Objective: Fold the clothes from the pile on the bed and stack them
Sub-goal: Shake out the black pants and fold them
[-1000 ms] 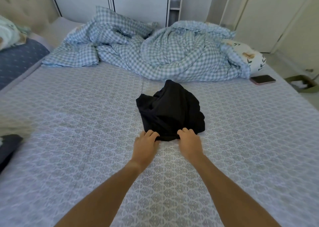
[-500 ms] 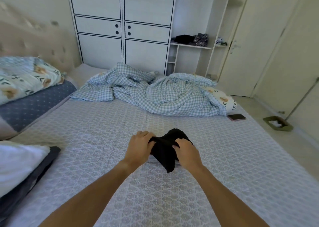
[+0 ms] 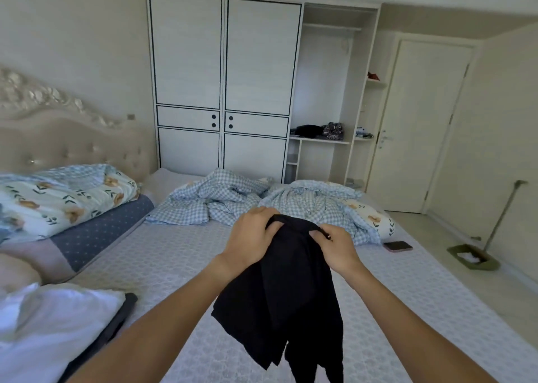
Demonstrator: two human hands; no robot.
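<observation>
A black garment (image 3: 291,295) hangs in the air above the bed (image 3: 180,254), bunched at the top and trailing down in loose folds. My left hand (image 3: 250,240) grips its top edge on the left side. My right hand (image 3: 334,249) pinches the same edge a little to the right. Both hands are raised in front of me, close together. At the lower left lies a white garment (image 3: 49,321) on top of a dark one (image 3: 116,321).
A crumpled blue checked duvet (image 3: 233,202) lies across the far side of the bed. Floral pillows (image 3: 64,193) lean at the headboard on the left. A phone (image 3: 397,246) rests near the right edge. A dustpan and broom (image 3: 477,254) stand on the floor.
Both hands lifted the black garment off the bed and raised it; it now hangs free. My view tilted up toward the wardrobe.
</observation>
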